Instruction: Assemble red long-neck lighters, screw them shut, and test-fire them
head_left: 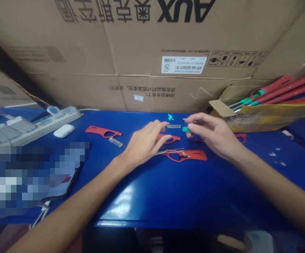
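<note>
At the left, a glossy white plastic power strip (54, 120) slants along the blue table (152, 196), with a rounded white case (64, 130) just beside it. Next, a flat red plastic lighter half-shell (96, 131) has its broad end to the left and its narrow end to the right, its long axis running nearly sideways; a clear, oblong plastic tank (115, 142) lies just below its narrow end, tilted down to the right.

The left hand (145, 142) is loosely arched, thumb and forefinger spread apart. Another red half-shell with an open trigger loop (177, 138) lies partly hidden behind it, narrow end to the right. At the forefinger's tip is a second clear, oblong tank (174, 126), long axis sideways; whether they touch I cannot tell. A small, angular green plastic part (170, 117) lies just beyond.

Nearer the person, a red half-shell fitted with thin white wires (198, 156) lies with its broad, slotted end to the right and a slim metal rod (160, 153) pointing left.

The right hand (207, 131) is curled, pinching a small, bright green plastic piece (186, 129) at its fingertips, above the table. Farther right, an opened brown cardboard box (236, 121) holds long red lighters (281, 91) with green collars, their metal rods pointing left.
</note>
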Motion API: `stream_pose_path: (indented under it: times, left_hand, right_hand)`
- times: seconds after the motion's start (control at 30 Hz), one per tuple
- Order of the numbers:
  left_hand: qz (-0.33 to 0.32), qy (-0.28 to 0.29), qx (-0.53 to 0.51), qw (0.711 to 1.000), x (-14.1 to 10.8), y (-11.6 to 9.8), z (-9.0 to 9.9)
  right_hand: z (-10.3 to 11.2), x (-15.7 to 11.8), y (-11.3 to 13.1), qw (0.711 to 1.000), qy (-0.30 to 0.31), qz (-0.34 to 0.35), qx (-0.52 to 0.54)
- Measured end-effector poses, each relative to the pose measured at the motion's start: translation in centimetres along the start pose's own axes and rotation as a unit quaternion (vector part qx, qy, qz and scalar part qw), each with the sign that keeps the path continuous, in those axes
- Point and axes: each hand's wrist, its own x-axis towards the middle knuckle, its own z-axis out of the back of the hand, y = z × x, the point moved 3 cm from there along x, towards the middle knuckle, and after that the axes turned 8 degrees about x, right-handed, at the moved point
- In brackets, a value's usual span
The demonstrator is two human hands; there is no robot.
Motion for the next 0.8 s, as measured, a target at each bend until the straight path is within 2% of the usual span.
stream_pose_path:
  times: [0.07, 0.17, 0.3, 0.43, 0.57, 0.63, 0.73, 0.8]
  left_hand:
    - [-0.017, -0.002, -0.013, 1.0, -0.1, -0.9, -0.1]
    - [-0.06, -0.006, -0.018, 0.998, -0.4, -2.4, -0.6]
    - [-0.075, -0.005, -0.032, 0.997, -0.7, -3.1, -1.3]
    - [-0.091, -0.035, -0.074, 0.992, -0.7, -2.8, -1.6]
    - [-0.06, -0.056, -0.115, 0.99, -0.6, -2.1, -1.5]
    - [-0.045, -0.061, -0.125, 0.989, -0.5, -1.9, -1.4]
    - [-0.097, -0.027, -0.14, 0.985, -0.6, -2.4, -1.4]
    - [-0.141, -0.005, -0.157, 0.978, -0.8, -2.9, -1.5]
  right_hand:
    - [-0.8, -2.3, 0.0, 0.998, 0.009, -0.029, 0.059]
    - [-1.7, -3.8, -0.6, 0.994, 0.017, -0.051, 0.096]
    - [-2.5, -4.1, -1.6, 0.99, -0.004, -0.075, 0.116]
    - [-2.8, -4.3, -2.2, 0.986, 0.011, -0.102, 0.128]
    - [-2.2, -4.1, -2.2, 0.987, 0.022, -0.089, 0.131]
    - [-1.8, -3.9, -2.2, 0.99, 0.005, -0.073, 0.118]
    - [-1.8, -3.8, -2.5, 0.992, -0.034, -0.057, 0.106]
    - [-2.2, -3.9, -2.8, 0.989, -0.035, -0.07, 0.128]
